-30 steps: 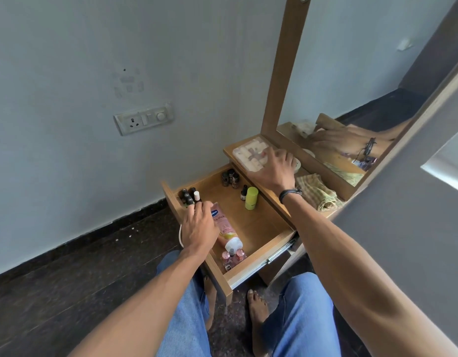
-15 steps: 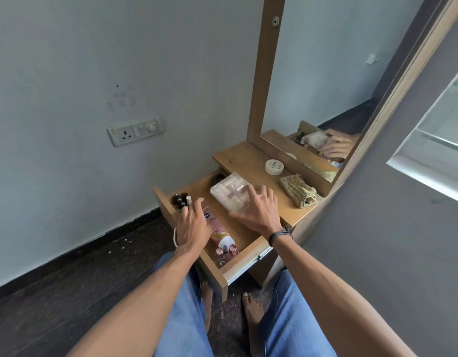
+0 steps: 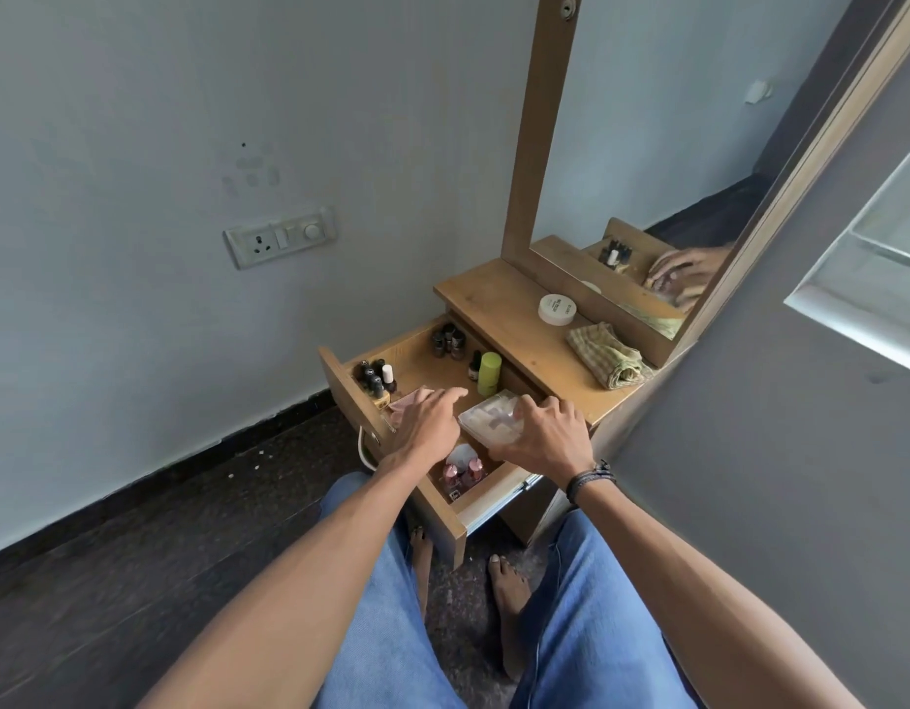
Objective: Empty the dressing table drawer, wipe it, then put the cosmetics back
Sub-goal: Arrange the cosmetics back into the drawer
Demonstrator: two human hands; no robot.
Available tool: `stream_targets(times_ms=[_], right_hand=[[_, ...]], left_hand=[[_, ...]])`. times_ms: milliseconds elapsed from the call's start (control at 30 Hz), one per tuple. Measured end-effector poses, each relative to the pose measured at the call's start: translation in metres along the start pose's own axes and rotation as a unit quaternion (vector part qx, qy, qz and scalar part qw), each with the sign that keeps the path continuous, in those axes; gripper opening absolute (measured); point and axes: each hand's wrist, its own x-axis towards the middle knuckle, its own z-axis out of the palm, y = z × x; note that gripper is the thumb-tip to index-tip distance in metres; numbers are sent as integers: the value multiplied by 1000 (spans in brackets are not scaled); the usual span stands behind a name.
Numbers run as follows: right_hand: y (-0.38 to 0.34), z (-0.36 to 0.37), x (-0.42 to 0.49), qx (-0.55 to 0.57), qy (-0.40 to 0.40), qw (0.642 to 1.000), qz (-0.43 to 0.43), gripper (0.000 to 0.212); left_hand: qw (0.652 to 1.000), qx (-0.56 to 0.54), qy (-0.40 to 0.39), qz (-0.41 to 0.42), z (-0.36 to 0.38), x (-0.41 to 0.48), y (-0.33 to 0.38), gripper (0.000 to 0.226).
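- The clear flat plastic box [image 3: 486, 419], with pale items inside, is tilted over the middle of the open wooden drawer [image 3: 427, 365]. You cannot tell whether it touches the drawer floor.
- Your right grip [image 3: 547, 437] is closed on the box's near edge, with the fingers curled over its top.
- Your left grip [image 3: 424, 427] is open and holds nothing. Its forefinger stretches toward the box, and the palm lies over a pink tube [image 3: 405, 401] beside the drawer's front panel.
- A lime-green cylindrical bottle [image 3: 489, 373] stands upright against the drawer's counter-side wall, with a small dark bottle [image 3: 474, 365] just beside it.
- A cluster of dark nail-polish bottles [image 3: 373, 378], one white-capped, fills the far front corner of the drawer. A second dark cluster [image 3: 447, 340] fills the far back corner.
- Two small pink bottles [image 3: 463, 474] stand in the near corner, below your wrists.
- On the wooden counter [image 3: 493, 299], a white round jar [image 3: 557, 309] sits near the mirror [image 3: 647, 145]. A folded yellow-checked cloth [image 3: 608, 360] lies just beside the jar, toward the counter's near edge.
- A white wall socket plate [image 3: 280, 237] sits on the grey wall, well apart from the counter.
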Motion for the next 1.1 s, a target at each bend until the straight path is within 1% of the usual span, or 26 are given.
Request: stream_targets(times_ms=[100, 200, 333, 500, 567, 700, 833, 900, 967, 1033, 1100], right_hand=[[-2, 5, 3, -16, -9, 1000, 3, 90], [-5, 9, 9, -33, -18, 999, 1, 89], [-10, 12, 16, -40, -22, 999, 2, 90], [-9, 15, 24, -21, -56, 998, -3, 89], [-8, 15, 25, -30, -70, 997, -6, 88], [-8, 19, 27, -52, -87, 995, -9, 86], [-13, 24, 32, -63, -99, 993, 7, 87], [-16, 26, 35, -72, -103, 992, 16, 83], [-20, 27, 37, -82, -107, 991, 22, 73], [-24, 28, 40, -91, -117, 989, 27, 66], [-27, 27, 43, -97, -131, 986, 33, 62]], left_hand=[[1000, 17, -18, 6, 1, -2, 0, 55], [998, 56, -37, 17, 4, -6, -1, 52], [993, 94, -65, 34, 7, -9, 1, 53], [991, 104, -83, 16, 4, -9, 3, 55], [991, 102, -86, 3, 1, -10, 5, 56], [990, 109, -89, 6, 1, -10, 8, 56], [990, 106, -97, 0, 1, -10, 7, 54], [990, 103, -101, -1, 1, -10, 7, 52], [989, 103, -105, -1, 2, -10, 7, 51], [989, 102, -105, 0, 2, -10, 7, 53], [990, 99, -104, -2, 2, -11, 8, 55]])
